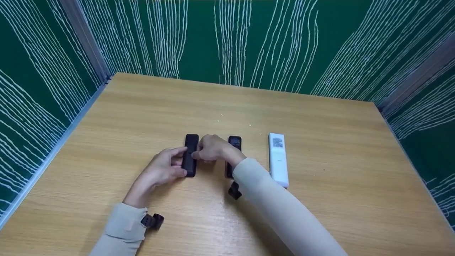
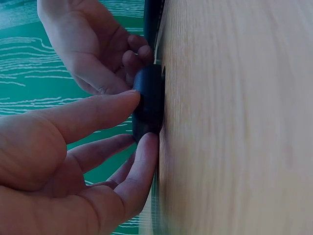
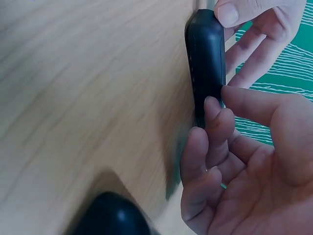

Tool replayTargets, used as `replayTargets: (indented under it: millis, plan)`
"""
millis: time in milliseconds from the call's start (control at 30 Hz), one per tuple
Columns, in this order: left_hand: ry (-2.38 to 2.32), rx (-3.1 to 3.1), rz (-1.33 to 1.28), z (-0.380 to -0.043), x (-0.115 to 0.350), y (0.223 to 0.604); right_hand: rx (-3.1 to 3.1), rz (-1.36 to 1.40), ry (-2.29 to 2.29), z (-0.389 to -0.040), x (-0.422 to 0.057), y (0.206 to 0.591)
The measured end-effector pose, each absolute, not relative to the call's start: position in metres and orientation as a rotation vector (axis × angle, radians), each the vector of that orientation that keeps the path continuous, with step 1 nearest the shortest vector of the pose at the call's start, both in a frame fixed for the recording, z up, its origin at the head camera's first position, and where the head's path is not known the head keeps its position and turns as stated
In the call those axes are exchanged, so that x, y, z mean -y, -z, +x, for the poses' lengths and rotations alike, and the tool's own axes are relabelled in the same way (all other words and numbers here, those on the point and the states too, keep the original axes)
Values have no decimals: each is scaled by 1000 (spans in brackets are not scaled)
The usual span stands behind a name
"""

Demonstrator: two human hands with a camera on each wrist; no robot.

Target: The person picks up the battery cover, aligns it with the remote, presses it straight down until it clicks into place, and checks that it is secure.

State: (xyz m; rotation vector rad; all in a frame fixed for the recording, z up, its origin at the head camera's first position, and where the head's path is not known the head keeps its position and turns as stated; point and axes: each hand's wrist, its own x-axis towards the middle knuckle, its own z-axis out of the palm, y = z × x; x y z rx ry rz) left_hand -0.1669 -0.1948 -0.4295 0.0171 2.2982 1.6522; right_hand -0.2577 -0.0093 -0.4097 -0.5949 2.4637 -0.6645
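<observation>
A slim black remote control lies on the table, its plain side up. My left hand holds it by the left side, the thumb at its near end and a fingertip on its edge farther up. From the right, my right hand has its thumb on the upper surface and curled fingers along the right edge. In the left wrist view the remote control stays against the tabletop between both hands. The right wrist view shows its rounded end beside the left thumb.
Another black remote control lies partly hidden under my right forearm. Farther right is a white remote control with a printed code label. Small pale crumbs dot the wooden table. Green walls with white streaks enclose its back and sides.
</observation>
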Motion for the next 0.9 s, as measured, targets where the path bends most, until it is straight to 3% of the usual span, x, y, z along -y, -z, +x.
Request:
replayTargets:
  millis: [900]
  plan:
    - [-1617,-2348,18,-165,195,429,-2447,-557,626,-245,11,409]
